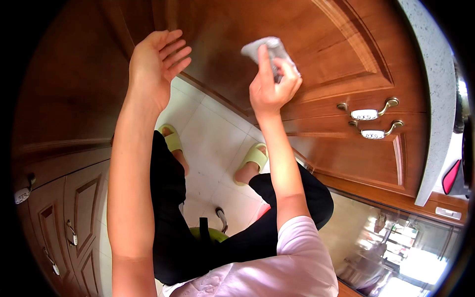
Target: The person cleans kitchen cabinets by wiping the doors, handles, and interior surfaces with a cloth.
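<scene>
Two runs of brown wooden cabinets flank the person's own spot: the right-side doors (336,69) and the left-side doors (89,208), all looking shut, with their contents hidden. Pale floor tiles (205,123) stretch between them. From where I stand, the person (257,277), in a light top and black trousers, is low down with knees apart. A glossy glass front (351,218) continues the right-side run; bright reflections cover it, so I cannot tell what it holds. The grey speckled edge of the counter (429,104) tops that run. Over the right-side doors, closer to their floor-side edge than to the counter's edge, the right hand (272,94) has its grip bent around a greyish-white cloth, forefinger stretched along it. The left hand (151,64) is released, fingers loosely spread, well apart from the cloth. Pale green slippers (255,157) stand on the tiles. The crumpled cloth (273,43) is slightly blurred. Smallest, white patterned handles (364,115) sit near the doors' counter-side edge.
</scene>
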Demonstrator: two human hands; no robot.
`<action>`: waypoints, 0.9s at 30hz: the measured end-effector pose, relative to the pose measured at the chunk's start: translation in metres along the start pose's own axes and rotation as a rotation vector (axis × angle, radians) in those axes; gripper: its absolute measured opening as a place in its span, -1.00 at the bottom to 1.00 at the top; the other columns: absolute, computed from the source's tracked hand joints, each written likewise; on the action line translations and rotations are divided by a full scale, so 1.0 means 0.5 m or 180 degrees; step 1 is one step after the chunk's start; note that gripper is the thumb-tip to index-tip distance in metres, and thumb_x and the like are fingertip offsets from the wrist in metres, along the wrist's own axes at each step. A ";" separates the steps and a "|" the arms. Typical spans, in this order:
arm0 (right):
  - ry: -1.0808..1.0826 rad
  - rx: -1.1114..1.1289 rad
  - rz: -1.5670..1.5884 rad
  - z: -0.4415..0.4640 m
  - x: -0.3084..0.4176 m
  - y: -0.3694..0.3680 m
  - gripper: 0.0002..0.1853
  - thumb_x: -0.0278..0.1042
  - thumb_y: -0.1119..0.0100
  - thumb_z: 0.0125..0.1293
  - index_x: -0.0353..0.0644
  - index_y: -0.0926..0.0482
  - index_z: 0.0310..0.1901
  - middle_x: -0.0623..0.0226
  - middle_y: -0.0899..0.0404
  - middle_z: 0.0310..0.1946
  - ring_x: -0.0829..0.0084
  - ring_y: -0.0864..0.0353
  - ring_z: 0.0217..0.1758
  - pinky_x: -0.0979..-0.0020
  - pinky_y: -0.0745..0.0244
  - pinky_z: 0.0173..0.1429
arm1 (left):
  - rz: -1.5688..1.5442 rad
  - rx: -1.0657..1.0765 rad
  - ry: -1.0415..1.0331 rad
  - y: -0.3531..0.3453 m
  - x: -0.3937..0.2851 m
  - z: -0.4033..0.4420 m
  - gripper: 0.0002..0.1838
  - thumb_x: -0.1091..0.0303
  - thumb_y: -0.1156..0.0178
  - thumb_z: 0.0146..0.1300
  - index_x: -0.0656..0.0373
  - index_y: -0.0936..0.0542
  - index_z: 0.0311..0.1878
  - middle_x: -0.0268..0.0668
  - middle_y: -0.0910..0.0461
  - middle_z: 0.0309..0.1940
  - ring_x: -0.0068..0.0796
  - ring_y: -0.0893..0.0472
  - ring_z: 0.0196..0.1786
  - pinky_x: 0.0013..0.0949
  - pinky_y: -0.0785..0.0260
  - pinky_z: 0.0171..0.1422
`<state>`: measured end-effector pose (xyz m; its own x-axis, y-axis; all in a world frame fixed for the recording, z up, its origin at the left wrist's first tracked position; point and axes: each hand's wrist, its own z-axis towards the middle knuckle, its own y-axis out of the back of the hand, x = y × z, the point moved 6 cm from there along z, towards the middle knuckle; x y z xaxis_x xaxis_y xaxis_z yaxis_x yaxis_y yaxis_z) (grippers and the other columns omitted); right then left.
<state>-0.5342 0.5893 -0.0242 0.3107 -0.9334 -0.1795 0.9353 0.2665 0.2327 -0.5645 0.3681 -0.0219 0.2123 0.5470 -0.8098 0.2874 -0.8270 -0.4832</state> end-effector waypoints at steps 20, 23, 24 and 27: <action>0.0514 0.1252 0.0773 -0.074 0.128 -0.143 -0.50 -0.49 -0.23 0.20 0.05 -0.63 0.22 0.33 -0.53 -0.07 0.28 -0.49 -0.19 0.24 -0.34 -0.19 | -0.0348 -0.0430 0.0046 0.119 -0.052 0.007 -0.55 0.25 0.00 0.46 0.40 -0.44 0.25 -0.03 -0.49 0.27 -0.12 -0.54 0.27 -0.11 -0.45 0.39; 0.0338 0.1116 0.0492 -0.010 0.126 -0.190 -0.48 -0.48 -0.20 0.21 0.09 -0.63 0.24 0.36 -0.54 -0.04 0.32 -0.45 -0.22 0.26 -0.31 -0.21 | -0.0383 -0.0437 0.0143 0.120 -0.054 0.009 -0.58 0.25 0.00 0.46 0.39 -0.45 0.21 -0.03 -0.49 0.27 -0.12 -0.55 0.26 -0.11 -0.46 0.38; 0.0308 0.1236 0.0401 -0.009 0.125 -0.208 -0.48 -0.46 -0.18 0.23 0.10 -0.62 0.25 0.37 -0.55 -0.04 0.34 -0.44 -0.22 0.28 -0.31 -0.21 | -0.0389 -0.0442 0.0135 0.122 -0.055 0.010 -0.59 0.26 0.00 0.46 0.38 -0.45 0.19 -0.03 -0.49 0.27 -0.11 -0.55 0.26 -0.10 -0.46 0.38; 0.1214 0.1909 0.0114 -0.209 0.170 -0.251 -0.47 -0.32 -0.04 0.33 0.09 -0.54 0.35 0.44 -0.51 0.04 0.38 -0.42 -0.09 0.29 -0.38 0.02 | -0.0391 -0.0454 0.0047 0.129 -0.059 0.014 -0.61 0.25 -0.01 0.46 0.37 -0.45 0.16 -0.02 -0.49 0.28 -0.11 -0.56 0.26 -0.09 -0.46 0.38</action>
<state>-0.6076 0.5016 -0.1686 0.4796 -0.7482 -0.4584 0.7030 0.0151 0.7110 -0.5588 0.2977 -0.0318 0.1808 0.6453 -0.7422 0.4414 -0.7276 -0.5251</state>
